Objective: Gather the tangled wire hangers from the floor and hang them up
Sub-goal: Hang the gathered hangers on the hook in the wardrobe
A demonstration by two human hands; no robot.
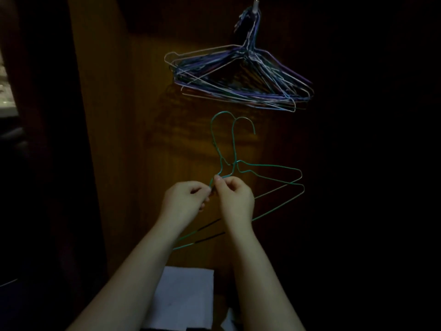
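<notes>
Two bare hands meet in front of a brown wooden panel (pixel 133 139). The left hand (pixel 185 199), fingers curled, pinches the wire near the neck of a pair of green wire hangers (pixel 269 167). Touching it, the right hand (pixel 235 201) pinches the same spot between thumb and fingertips. The pair is held in the air, hooks up, shoulders jutting right. Higher and further right, a bundle of purple, blue and silver wire hangers (pixel 238 77) hangs from a pale peg (pixel 255 7).

A bunch of hangers (pixel 241 77) is hanging from a hook (pixel 255 7) high on the panel (pixel 133 139). Below it, two hangers (pixel 234 144) are standing hooks-up before the panel, pinched near their necks by the left hand (pixel 185 199) and, touching it on its right, the right hand (pixel 235 199). A sheet (pixel 186 297) is lying below the forearms.
</notes>
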